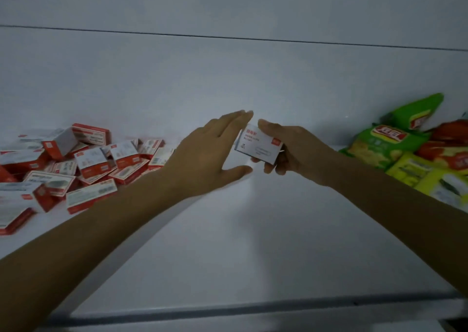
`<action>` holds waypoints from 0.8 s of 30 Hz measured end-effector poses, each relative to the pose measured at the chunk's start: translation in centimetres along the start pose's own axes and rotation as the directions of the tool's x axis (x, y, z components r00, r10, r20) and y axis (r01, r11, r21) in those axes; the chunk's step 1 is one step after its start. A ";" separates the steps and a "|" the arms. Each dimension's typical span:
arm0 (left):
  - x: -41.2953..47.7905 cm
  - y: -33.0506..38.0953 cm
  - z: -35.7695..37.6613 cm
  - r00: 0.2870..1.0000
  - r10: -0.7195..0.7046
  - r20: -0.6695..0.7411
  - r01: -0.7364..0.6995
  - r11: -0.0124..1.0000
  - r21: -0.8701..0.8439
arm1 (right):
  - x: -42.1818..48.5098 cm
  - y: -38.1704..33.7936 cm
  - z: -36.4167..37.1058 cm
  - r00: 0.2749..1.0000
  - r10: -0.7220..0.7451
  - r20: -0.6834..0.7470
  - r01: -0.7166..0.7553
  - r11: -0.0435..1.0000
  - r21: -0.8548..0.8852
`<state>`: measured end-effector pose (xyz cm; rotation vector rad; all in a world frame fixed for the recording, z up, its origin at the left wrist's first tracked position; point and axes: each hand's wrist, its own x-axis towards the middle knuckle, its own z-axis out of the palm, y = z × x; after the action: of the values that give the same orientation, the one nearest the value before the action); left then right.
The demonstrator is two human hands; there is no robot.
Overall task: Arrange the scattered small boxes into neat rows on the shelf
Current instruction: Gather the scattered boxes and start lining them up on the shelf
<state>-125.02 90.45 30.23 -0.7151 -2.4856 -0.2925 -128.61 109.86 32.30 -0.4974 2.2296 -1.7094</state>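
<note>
One small box [258, 144] is in your right hand [295, 150], with the thumb on its top edge and the fingers curled under the bottom. The white printed face is tilted toward you, probably so you can check which way it faces before you set it down. It is held off the surface over the middle of the shelf [253, 243], not yet placed.

Your left hand [210, 152] holds nothing. Its fingers are straight and together, the thumb is spread low, and the palm faces the box's left side. The fingertips are right at the box's upper left corner; I can't tell whether they touch it. It reads as a flat guide to square the box, or as the receiving end of a hand-over.

Further left, the pile of boxes [76, 164] lies jumbled on the shelf: red and white, some flat, some on edge, overlapping and well apart from the held one. No row is visible, so the task looks barely begun.

Right of your right forearm, green and yellow snack bags [395, 152] are heaped against the back wall [228, 78]. The bare stretch between the pile and the bags is the obvious place for a row. Watch your left forearm, which crosses close to the pile's near edge.
</note>
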 end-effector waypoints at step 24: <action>6.3 7.6 8.2 0.992 0.040 0.122 -0.031 0.996 -0.080 | -1.9 6.1 -11.3 0.993 -0.065 -0.096 -0.005 0.803 -0.596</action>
<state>-128.97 102.27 27.24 -0.8314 -2.5865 -0.3432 -132.37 121.96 29.31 -0.5786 2.8495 -1.0220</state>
